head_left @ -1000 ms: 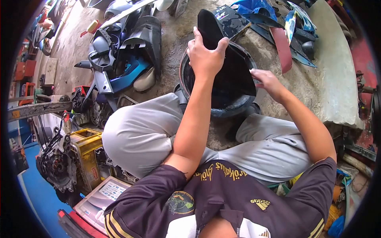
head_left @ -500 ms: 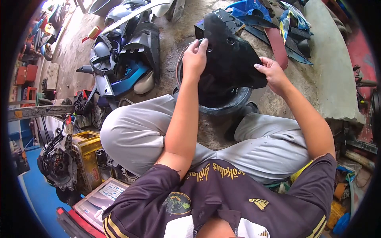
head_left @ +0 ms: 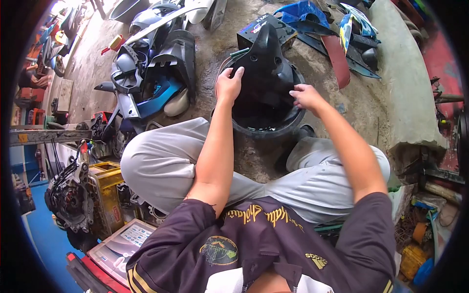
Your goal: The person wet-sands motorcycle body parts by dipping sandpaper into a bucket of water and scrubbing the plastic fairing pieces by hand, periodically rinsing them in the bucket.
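Note:
A glossy black plastic motorcycle panel (head_left: 266,68) dips into a round black tub (head_left: 266,135) in front of me, its pointed end rising above the far rim. Water glints inside the tub near its front. My left hand (head_left: 228,87) grips the panel's left edge, thumb up. On the opposite edge, the fingers of my right hand (head_left: 308,98) are curled around the panel's side. A thin tube with a green end (head_left: 239,53) lies across the tub's rim beyond my left hand. The panel's lower part is hard to make out against the dark tub.
Behind the tub stands a black printed box (head_left: 249,36). Grey and blue motorcycle fairings (head_left: 161,93) are piled at left; blue and red body parts (head_left: 337,61) lie at right. A concrete ledge (head_left: 408,83) runs along the right. An engine part (head_left: 71,195) and yellow crate (head_left: 107,195) sit at lower left.
Both hands have brought the panel down and toward the left, from above the tub into it. My right hand has moved inward, and the box behind shows more.

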`<state>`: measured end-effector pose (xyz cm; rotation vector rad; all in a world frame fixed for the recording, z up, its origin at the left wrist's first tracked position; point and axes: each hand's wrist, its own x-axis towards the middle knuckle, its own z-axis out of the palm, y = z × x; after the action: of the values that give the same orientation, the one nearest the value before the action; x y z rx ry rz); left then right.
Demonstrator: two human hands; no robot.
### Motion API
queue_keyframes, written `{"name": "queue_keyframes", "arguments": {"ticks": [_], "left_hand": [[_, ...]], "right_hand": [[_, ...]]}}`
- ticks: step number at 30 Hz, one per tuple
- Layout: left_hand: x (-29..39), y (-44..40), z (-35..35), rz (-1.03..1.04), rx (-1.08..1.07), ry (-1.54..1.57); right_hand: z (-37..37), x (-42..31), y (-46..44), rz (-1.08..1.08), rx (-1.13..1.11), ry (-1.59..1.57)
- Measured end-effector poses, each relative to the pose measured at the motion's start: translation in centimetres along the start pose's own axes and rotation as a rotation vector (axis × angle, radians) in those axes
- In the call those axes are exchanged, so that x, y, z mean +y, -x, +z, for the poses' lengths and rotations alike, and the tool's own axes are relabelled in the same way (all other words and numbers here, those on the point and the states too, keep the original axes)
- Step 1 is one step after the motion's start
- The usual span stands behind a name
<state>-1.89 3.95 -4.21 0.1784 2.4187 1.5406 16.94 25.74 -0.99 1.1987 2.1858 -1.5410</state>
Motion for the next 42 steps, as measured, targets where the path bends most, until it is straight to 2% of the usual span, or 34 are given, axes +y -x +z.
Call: {"name": "queue_keyframes", "arguments": {"ticks": [2, 5, 7, 9, 13, 17, 21, 22, 23, 25, 27, 29, 30, 32, 34, 35, 37, 38, 39, 41, 42], "left_hand": [[0.2, 0.5, 0.3, -0.010, 0.002, -0.073], [-1.3, 1.1, 1.1, -0.026, 0.000, -0.125], [-2.5, 1.1, 1.8, -0.111, 0.015, -0.118], [-2.7, 1.4, 2.1, -0.151, -0.003, -0.175], [-4.3, 0.3, 3.0, -0.188, -0.094, -0.057], [-5.0, 0.4, 3.7, -0.255, -0.133, -0.063], [-5.8, 0.3, 4.3, -0.333, -0.168, -0.246], [-5.5, 0.0, 4.0, -0.343, -0.229, -0.267], [-5.2, 0.0, 4.2, -0.365, -0.248, -0.305], [-5.0, 0.7, 4.5, -0.415, -0.289, -0.392], [-5.2, 0.9, 4.4, -0.426, -0.334, -0.429], [-5.4, 0.8, 4.8, -0.490, -0.295, -0.418], [-5.3, 1.2, 4.6, -0.531, -0.268, -0.409], [-5.4, 1.5, 4.9, -0.598, -0.231, -0.264], [-5.1, 1.9, 6.5, -0.672, -0.149, -0.153], [-5.5, 1.6, 7.5, -0.699, -0.071, -0.088], [-6.6, 1.8, 9.5, -0.753, 0.079, 0.037], [-5.3, 2.6, 9.5, -0.747, 0.130, 0.124], [-3.9, 3.4, 9.5, -0.739, 0.182, 0.212], [-6.5, 2.5, 11.5, -0.731, 0.293, 0.177], [-6.5, 2.4, 12.4, -0.802, 0.355, 0.085]], "right_hand": [[2.2, 2.9, -2.7, -0.020, 0.104, -0.003], [3.2, 2.6, -3.9, -0.035, 0.240, 0.228], [4.1, 1.4, -3.9, -0.044, 0.145, 0.203], [4.9, 0.9, -3.8, 0.027, 0.220, 0.276], [8.4, 1.7, -4.9, 0.093, 0.356, 0.121], [8.9, 2.7, -5.5, 0.169, 0.197, 0.114], [11.0, 5.0, -9.4, 0.188, -0.044, 0.466], [11.6, 5.0, -10.6, 0.145, -0.197, 0.642], [12.5, 5.1, -11.7, 0.097, -0.258, 0.801], [15.7, 8.6, -15.9, 0.089, -0.343, 0.857], [17.3, 9.4, -16.0, 0.119, -0.372, 0.812], [17.2, 10.1, -16.3, 0.191, -0.355, 0.577], [16.2, 9.9, -16.2, 0.246, -0.345, 0.322], [13.3, 8.3, -15.0, 0.424, -0.447, -0.708], [9.8, 4.9, -11.9, 0.323, -0.698, -1.235], [8.2, 2.4, -9.7, 0.194, -0.667, -1.294], [7.5, -1.6, -6.5, 0.053, -0.228, -1.286], [8.2, -0.7, -7.7, 0.114, 0.015, -1.351], [8.7, 0.8, -8.8, 0.214, 0.207, -1.285], [10.8, 4.6, -11.5, 0.507, 0.457, -1.361], [12.5, 6.7, -12.5, 0.639, 0.539, -1.327]]}}
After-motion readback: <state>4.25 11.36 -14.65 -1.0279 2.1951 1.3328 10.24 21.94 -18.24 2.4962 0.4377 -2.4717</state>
